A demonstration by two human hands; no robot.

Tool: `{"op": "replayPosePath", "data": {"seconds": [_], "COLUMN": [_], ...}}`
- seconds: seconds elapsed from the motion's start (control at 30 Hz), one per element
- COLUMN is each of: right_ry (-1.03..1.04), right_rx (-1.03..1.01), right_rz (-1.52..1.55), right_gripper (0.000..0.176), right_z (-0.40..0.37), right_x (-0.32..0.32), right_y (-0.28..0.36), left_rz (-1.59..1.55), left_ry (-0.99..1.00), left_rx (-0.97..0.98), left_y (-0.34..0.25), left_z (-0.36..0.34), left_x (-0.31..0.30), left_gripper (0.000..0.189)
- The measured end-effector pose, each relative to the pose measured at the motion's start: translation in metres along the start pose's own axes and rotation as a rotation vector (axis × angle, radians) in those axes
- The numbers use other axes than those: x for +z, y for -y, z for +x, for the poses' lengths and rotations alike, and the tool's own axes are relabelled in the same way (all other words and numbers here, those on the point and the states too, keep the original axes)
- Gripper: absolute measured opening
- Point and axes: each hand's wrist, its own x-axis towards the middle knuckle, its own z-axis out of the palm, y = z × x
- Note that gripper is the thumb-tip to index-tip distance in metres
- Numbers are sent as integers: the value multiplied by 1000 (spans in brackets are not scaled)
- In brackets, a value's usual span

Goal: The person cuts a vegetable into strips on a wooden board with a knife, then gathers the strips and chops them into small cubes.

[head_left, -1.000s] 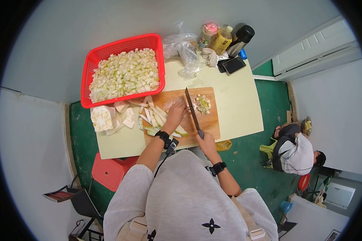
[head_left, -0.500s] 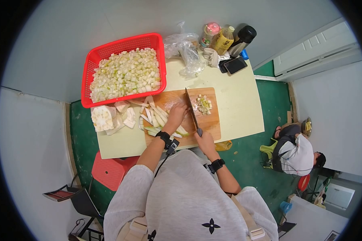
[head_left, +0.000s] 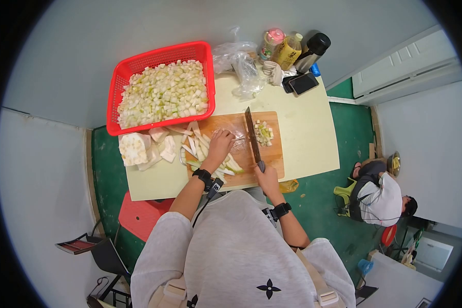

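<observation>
A wooden cutting board lies near the table's front edge. My right hand is wrapped round the handle of a knife, whose blade points away from me across the board. Left of the blade, my left hand rests over pale vegetable strips, its fingers bent; what they hold is hidden. Diced pale pieces lie on the board right of the knife. Large uncut chunks sit on the table at the board's left.
A red basket of diced vegetable stands behind left. Plastic bags, a bottle, a thermos and a phone are at the back. A person sits at the right; a red stool is below left.
My left hand has drawn back to the left, away from the blade. The knife has shifted slightly right, so the gap between them is wider. The whole view has shifted a little.
</observation>
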Motion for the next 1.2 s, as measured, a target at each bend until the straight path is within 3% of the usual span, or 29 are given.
{"op": "replayPosePath", "data": {"seconds": [0.1, 0.17, 0.27, 0.5, 0.57, 0.7, 0.9, 0.97, 1.2], "right_ry": [3, 141, 102, 143, 110, 174, 163, 84, -22], "right_rx": [-29, 149, 57, 97, -45, 90, 60, -94, -119], "right_rz": [3, 140, 74, 78, 33, 81, 2, -92, -128], "right_gripper": [40, 43, 44, 44, 44, 45, 46, 46, 47], "right_z": [-6, -13, -12, -16, -12, -12, -5, -2, 8], "right_x": [-7, -19, -9, -12, -3, -8, 6, 12, 10], "right_y": [10, 31, 17, 28, 14, 28, 10, 0, -4], "left_rz": [-27, 24, 49, 94, 101, 68, 113, 113, 87], "left_ry": [-17, 60, 33, 80, 84, 39, 90, 94, 64], "left_rx": [-3, -58, -30, -73, -84, -63, -75, -74, -113], "left_y": [-1, -2, -3, -3, -5, -2, -2, -2, -1], "left_z": [4, 7, 8, 7, 7, 6, 5, 5, -5], "left_x": [8, 11, 12, 15, 14, 18, 17, 16, -16], "left_gripper": [10, 10, 10, 11, 11, 11, 13, 14, 26]}}
